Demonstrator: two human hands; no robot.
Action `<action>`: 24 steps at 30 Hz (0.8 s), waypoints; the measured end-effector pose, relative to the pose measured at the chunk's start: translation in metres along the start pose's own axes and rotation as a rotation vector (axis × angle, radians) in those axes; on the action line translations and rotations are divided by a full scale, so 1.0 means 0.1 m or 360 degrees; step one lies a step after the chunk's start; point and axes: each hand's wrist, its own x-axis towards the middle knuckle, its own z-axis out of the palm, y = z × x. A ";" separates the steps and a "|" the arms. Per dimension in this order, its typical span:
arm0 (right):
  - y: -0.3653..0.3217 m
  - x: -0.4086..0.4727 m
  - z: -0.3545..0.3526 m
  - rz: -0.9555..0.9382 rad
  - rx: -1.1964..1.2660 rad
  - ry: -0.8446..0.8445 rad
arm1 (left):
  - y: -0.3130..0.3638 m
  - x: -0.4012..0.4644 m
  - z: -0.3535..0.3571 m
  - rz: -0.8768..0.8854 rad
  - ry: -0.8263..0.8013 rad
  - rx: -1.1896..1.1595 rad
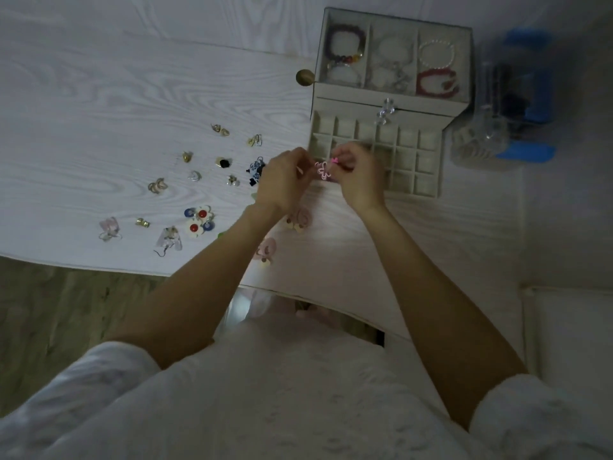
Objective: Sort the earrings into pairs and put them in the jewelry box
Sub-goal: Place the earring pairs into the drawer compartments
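Head view: left hand (pixel 286 184) and right hand (pixel 356 175), fingers curled, pinched pink flower earrings (pixel 323 170) between them beside the jewelry box (pixel 376 104). Best practice, I judged: match both, then lower together into one drawer compartment (pixel 406 159).

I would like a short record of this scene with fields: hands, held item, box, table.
hands: left hand and right hand raised together in front of the drawer, both pinching
held item: pink flower earrings between the fingertips
box: jewelry box, drawer with a grid of compartments pulled out, bracelets in the top tray
table: loose earrings spread left of the hands
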 end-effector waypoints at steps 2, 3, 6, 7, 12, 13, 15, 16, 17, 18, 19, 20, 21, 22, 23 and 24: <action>-0.01 0.06 0.06 0.0008 -0.0011 0.0017 | -0.02 0.05 0.03 0.0004 0.0019 0.0076; -0.01 0.08 0.10 0.0011 -0.0030 0.0004 | -0.02 0.06 0.03 0.0016 0.0028 0.0097; 0.01 0.09 0.19 -0.0018 -0.0149 -0.0036 | -0.04 0.05 0.04 0.0069 0.0059 0.0112; 0.01 0.09 0.21 -0.0040 -0.0178 -0.0031 | -0.06 0.04 0.04 0.0076 0.0072 0.0100; -0.02 0.08 0.19 -0.0169 -0.0281 0.0029 | -0.15 -0.01 0.01 -0.0045 0.0113 0.0013; -0.03 0.08 0.18 -0.0172 -0.0271 0.0033 | -0.16 -0.01 0.01 -0.0061 0.0096 -0.0011; -0.05 0.09 0.16 -0.0192 -0.0230 0.0063 | -0.16 -0.01 0.00 -0.0089 0.0065 -0.0060; -0.07 0.09 0.16 -0.0218 -0.0219 0.0098 | -0.16 -0.01 0.00 -0.0103 0.0054 -0.0074; -0.09 0.10 0.15 -0.0252 -0.0218 0.0142 | -0.16 -0.01 -0.01 -0.0114 0.0045 -0.0083; -0.10 0.10 0.15 -0.0285 -0.0212 0.0172 | -0.16 0.00 0.00 -0.0120 0.0037 -0.0087; -0.10 0.10 0.17 -0.0306 -0.0193 0.0174 | -0.16 0.00 0.00 -0.0123 0.0030 -0.0091; -0.10 0.10 0.19 -0.0311 -0.0171 0.0147 | -0.15 0.00 0.00 -0.0119 0.0027 -0.0095; -0.09 0.10 0.21 -0.0304 -0.0167 0.0106 | -0.15 0.00 0.00 -0.0116 0.0030 -0.0101; -0.07 0.10 0.22 -0.0290 -0.0190 0.0071 | -0.15 0.00 0.00 -0.0117 0.0034 -0.0109; -0.04 0.11 0.23 -0.0275 -0.0234 0.0047 | -0.15 0.01 0.00 -0.0122 0.0036 -0.0114; -0.01 0.12 0.23 -0.0269 -0.0285 0.0033 | -0.16 0.01 0.00 -0.0128 0.0034 -0.0116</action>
